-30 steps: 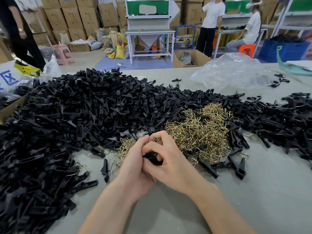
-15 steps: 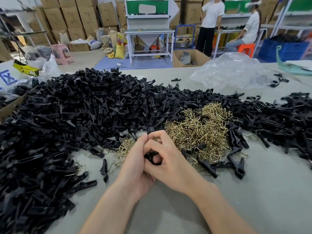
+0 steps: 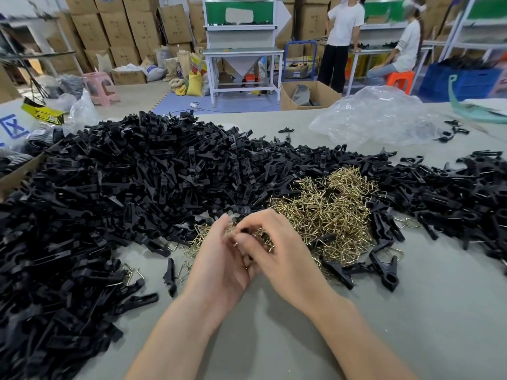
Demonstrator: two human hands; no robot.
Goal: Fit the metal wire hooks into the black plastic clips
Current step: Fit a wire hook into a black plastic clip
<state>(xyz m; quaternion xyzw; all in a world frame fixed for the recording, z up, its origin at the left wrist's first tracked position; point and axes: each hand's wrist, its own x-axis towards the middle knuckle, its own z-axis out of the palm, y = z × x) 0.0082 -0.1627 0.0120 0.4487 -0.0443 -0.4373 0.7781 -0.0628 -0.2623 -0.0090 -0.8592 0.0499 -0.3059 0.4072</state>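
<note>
A far cardboard box (image 3: 327, 96) holds something grey. Fingers of my left hand (image 3: 222, 260) and right hand (image 3: 282, 256) pinch one matte black clip (image 3: 244, 230), near tangled brassy wire hooks (image 3: 329, 215).

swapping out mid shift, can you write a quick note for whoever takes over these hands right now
Hands: the left hand and right hand meet over the table, both pinching one black clip. It is mostly hidden, so I cannot tell whether its hook is seated.
Parts: the wire hook pile lies just beyond the right hand. The loose clip heap spreads to the left and behind.
Done: a few front-right clips seem to carry a wire already.
Left: finish the held clip, then work through the heap.
</note>
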